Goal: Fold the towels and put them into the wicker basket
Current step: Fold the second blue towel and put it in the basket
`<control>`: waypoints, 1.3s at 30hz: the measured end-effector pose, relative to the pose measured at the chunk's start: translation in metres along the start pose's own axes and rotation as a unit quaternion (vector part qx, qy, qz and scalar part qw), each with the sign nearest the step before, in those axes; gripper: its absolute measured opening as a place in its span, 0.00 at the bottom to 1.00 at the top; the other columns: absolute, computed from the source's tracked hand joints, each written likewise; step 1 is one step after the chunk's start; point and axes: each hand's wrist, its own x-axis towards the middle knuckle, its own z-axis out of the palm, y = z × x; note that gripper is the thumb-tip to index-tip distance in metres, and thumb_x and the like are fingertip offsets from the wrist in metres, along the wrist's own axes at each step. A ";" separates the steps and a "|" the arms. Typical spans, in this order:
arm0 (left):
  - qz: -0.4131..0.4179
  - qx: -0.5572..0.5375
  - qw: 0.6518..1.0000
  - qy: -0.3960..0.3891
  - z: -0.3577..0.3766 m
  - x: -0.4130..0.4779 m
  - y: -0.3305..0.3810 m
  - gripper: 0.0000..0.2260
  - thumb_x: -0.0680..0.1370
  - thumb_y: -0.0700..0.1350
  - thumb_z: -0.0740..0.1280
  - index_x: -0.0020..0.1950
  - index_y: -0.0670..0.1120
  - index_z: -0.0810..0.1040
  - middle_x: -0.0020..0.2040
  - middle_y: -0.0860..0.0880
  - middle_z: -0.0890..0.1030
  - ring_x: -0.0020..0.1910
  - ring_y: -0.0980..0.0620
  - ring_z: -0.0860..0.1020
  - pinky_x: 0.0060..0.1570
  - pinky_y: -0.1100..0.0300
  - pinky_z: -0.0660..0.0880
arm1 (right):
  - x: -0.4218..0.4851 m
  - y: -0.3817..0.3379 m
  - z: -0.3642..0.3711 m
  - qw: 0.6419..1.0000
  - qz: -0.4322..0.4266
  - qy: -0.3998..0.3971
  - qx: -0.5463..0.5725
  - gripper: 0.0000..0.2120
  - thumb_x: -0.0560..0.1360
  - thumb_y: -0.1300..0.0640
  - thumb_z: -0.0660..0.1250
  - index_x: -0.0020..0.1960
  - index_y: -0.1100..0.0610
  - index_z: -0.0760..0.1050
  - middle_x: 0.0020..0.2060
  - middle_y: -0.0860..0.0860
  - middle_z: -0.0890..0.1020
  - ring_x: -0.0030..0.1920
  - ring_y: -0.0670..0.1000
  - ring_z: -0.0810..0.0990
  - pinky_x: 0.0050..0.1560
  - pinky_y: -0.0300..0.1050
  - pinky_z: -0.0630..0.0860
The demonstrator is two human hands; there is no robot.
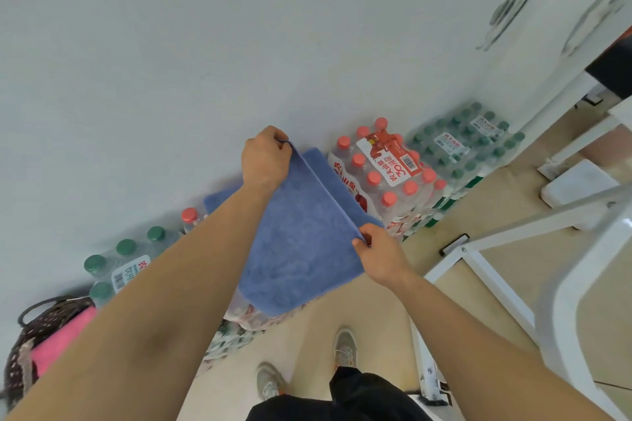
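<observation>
A blue towel [301, 249] hangs doubled in mid-air, the left hand [265, 159] and right hand [381, 258] each pinching a top corner in curled fingers. Keeping the edges level and taut should square the fold before it goes to the wicker basket [18, 362], lower left.

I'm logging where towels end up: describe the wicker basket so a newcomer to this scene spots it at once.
Follow the pale wall down to the row of shrink-wrapped water bottle packs. Left of the green-capped bottles at the row's left end sits the dark woven wicker basket, a bright pink towel inside it. It is the only woven, dark container among clear plastic.
</observation>
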 end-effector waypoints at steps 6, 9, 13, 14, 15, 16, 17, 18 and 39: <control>0.020 0.046 0.999 0.008 0.027 0.012 0.033 0.09 0.75 0.46 0.63 0.51 0.53 0.79 0.44 0.50 0.83 0.43 0.46 0.79 0.43 0.52 0.79 | 0.024 0.021 -0.030 0.998 0.034 0.051 0.023 0.08 0.82 0.58 0.57 0.45 0.53 0.71 0.34 0.48 0.72 0.33 0.48 0.68 0.32 0.41 0.61; 0.034 0.072 0.997 -0.021 0.048 0.018 0.040 0.10 0.75 0.45 0.62 0.53 0.53 0.79 0.44 0.52 0.83 0.43 0.47 0.79 0.40 0.56 0.77 | 0.040 0.032 -0.035 0.996 0.068 0.053 -0.020 0.12 0.81 0.59 0.58 0.39 0.50 0.66 0.32 0.48 0.72 0.34 0.50 0.70 0.31 0.44 0.61; 0.053 0.084 0.994 -0.040 0.075 0.029 0.047 0.10 0.77 0.44 0.62 0.54 0.52 0.79 0.46 0.52 0.83 0.43 0.48 0.80 0.40 0.55 0.77 | 0.059 0.041 -0.035 0.990 0.109 0.060 -0.067 0.06 0.79 0.59 0.56 0.44 0.53 0.69 0.38 0.51 0.76 0.41 0.58 0.75 0.39 0.48 0.69; 0.055 0.084 0.994 -0.041 0.081 0.032 0.049 0.10 0.77 0.43 0.61 0.54 0.52 0.79 0.46 0.51 0.83 0.44 0.47 0.80 0.41 0.54 0.78 | 0.064 0.043 -0.035 0.988 0.115 0.064 -0.082 0.05 0.78 0.59 0.56 0.45 0.53 0.70 0.39 0.51 0.77 0.41 0.58 0.76 0.40 0.48 0.71; 0.055 0.086 0.994 -0.044 0.087 0.035 0.050 0.10 0.77 0.43 0.61 0.55 0.52 0.79 0.47 0.51 0.84 0.44 0.47 0.80 0.42 0.52 0.79 | 0.067 0.044 -0.035 0.986 0.120 0.066 -0.099 0.05 0.78 0.58 0.56 0.46 0.53 0.70 0.40 0.52 0.78 0.41 0.57 0.76 0.40 0.48 0.72; 0.052 0.089 0.993 -0.051 0.093 0.038 0.050 0.11 0.78 0.43 0.61 0.56 0.51 0.79 0.48 0.50 0.84 0.45 0.46 0.80 0.43 0.52 0.79 | 0.069 0.044 -0.035 0.982 0.124 0.068 -0.124 0.05 0.77 0.57 0.57 0.46 0.53 0.70 0.41 0.51 0.78 0.41 0.57 0.77 0.40 0.47 0.72; 0.050 0.093 0.992 -0.064 0.098 0.040 0.048 0.12 0.78 0.43 0.60 0.59 0.51 0.78 0.49 0.49 0.84 0.45 0.46 0.80 0.44 0.51 0.79 | 0.070 0.043 -0.034 0.976 0.127 0.076 -0.160 0.05 0.77 0.55 0.57 0.46 0.53 0.71 0.42 0.51 0.78 0.40 0.56 0.76 0.38 0.46 0.71; 0.047 0.099 0.990 -0.084 0.103 0.040 0.045 0.14 0.79 0.43 0.60 0.62 0.51 0.76 0.49 0.49 0.83 0.47 0.45 0.81 0.45 0.50 0.79 | 0.070 0.042 -0.034 0.967 0.123 0.093 -0.201 0.05 0.78 0.53 0.58 0.47 0.53 0.71 0.43 0.50 0.78 0.41 0.55 0.76 0.37 0.45 0.69; -0.169 0.175 0.969 0.051 -0.009 -0.051 -0.129 0.19 0.77 0.41 0.62 0.68 0.42 0.71 0.63 0.39 0.74 0.60 0.35 0.71 0.57 0.43 0.70 | 0.115 -0.069 0.057 0.871 -0.258 -0.062 -0.413 0.29 0.80 0.46 0.56 0.79 0.49 0.54 0.79 0.53 0.52 0.77 0.59 0.53 0.75 0.57 0.57</control>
